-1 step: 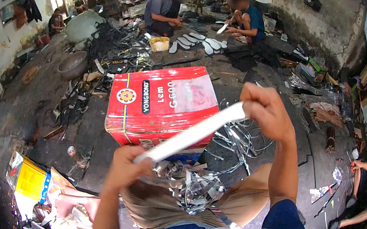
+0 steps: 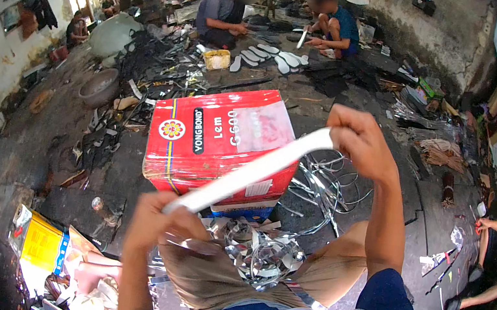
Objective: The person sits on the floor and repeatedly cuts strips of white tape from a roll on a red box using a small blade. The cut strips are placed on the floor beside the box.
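Observation:
A long white strip (image 2: 248,176) is stretched slantwise between my two hands, above the near edge of a red carton (image 2: 176,153). My left hand (image 2: 158,215) is closed on its lower end, over my left knee. At the higher end, my right hand (image 2: 361,141) grips the strip with curled fingers, to the right of the carton. Just below my left hand shows a blurred shiny piece, too smeared to name. A heap of shiny silver strips (image 2: 267,260) lies between my legs. More thin strips (image 2: 328,188) spread on the floor beside the carton.
Several white sole-shaped pieces (image 2: 268,56) lie in front of two seated people. A yellow tin (image 2: 43,242) stands at my lower left, beside pale scraps. A grey basin (image 2: 99,87) sits at the left. Another person's arms (image 2: 489,287) show at the right edge.
My left hand has moved left and slightly down with its end of the strip. My right hand has shifted only a little. More of the carton's near side shows below the strip.

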A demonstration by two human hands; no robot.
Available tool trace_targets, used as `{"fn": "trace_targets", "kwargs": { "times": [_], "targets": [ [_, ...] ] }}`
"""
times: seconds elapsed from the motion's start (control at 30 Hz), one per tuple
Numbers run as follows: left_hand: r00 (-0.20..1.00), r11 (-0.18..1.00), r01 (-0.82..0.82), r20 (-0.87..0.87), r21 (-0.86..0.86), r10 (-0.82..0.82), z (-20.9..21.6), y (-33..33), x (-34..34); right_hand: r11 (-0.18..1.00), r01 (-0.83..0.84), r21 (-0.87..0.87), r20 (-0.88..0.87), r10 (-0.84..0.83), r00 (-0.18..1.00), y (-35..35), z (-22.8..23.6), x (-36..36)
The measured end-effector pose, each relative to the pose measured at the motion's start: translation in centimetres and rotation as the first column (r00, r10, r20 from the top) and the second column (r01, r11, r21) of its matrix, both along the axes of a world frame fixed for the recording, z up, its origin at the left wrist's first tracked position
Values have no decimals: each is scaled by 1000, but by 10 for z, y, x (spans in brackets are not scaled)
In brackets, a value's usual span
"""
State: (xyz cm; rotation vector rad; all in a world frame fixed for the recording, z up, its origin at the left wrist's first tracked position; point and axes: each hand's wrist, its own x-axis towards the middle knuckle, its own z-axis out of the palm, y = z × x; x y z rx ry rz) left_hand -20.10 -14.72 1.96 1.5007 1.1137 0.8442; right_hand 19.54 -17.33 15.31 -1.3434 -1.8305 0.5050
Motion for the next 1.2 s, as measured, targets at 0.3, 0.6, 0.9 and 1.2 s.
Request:
{"fn": "trace_targets", "kwargs": {
  "times": [0.3, 0.6, 0.9, 1.2],
  "targets": [
    [684, 533, -53, -359, 844, 635, 40, 121, -4, 989, 151, -1, 411, -137, 901, 108, -93, 5],
    [972, 751, 225, -197, 621, -127, -15, 138, 199, 989, 60, 139, 510, -123, 851, 116, -97, -10],
    [994, 759, 109, -76, 641, -78, -20, 133, 200, 972, 37, 231, 437, -137, 889, 96, -102, -10],
    [991, 666, 124, -124, 736, -48, -20, 133, 201, 934, 7, 357, 482, -191, 855, 96, -110, -10]
  ]
}}
